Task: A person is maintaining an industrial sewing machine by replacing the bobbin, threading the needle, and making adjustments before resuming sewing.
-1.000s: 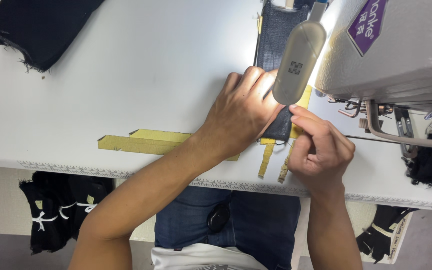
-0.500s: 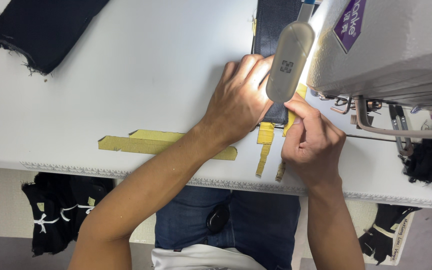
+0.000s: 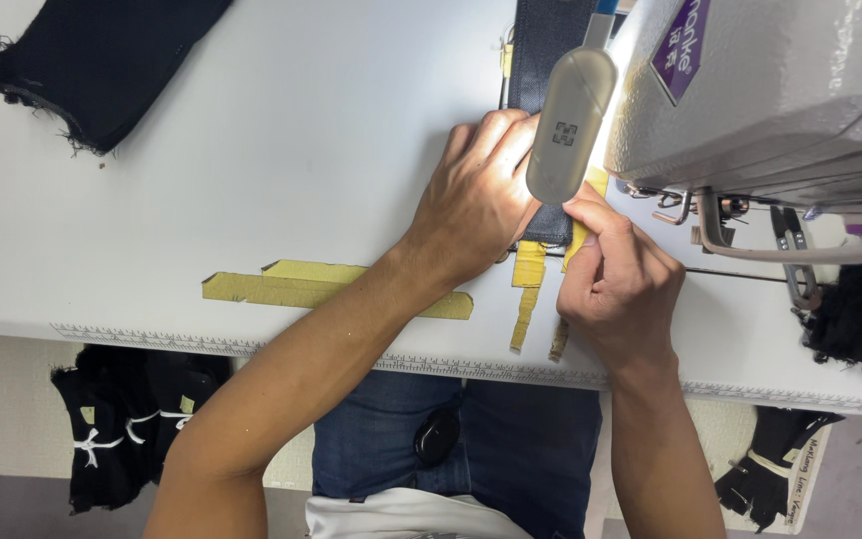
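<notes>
My left hand (image 3: 476, 200) lies flat, fingers together, pressing a narrow dark denim strip (image 3: 541, 60) onto the white sewing table (image 3: 301, 150). My right hand (image 3: 621, 279) pinches the near edge of the same strip, where a yellow tape piece (image 3: 529, 265) shows, just in front of the sewing machine (image 3: 760, 90). The machine's grey lamp (image 3: 571, 120) hangs over the fingertips and hides the needle area.
A dark denim piece (image 3: 102, 55) with a frayed edge lies at the table's far left. Yellow tape strips (image 3: 296, 284) are stuck near the front edge, beside a printed ruler (image 3: 251, 344). Black fabric bundles (image 3: 127, 424) hang below the table, and more dark cloth (image 3: 860, 319) sits at right.
Both hands have moved away from me with the denim strip, toward the machine. The right hand has slid up closer to the lamp.
</notes>
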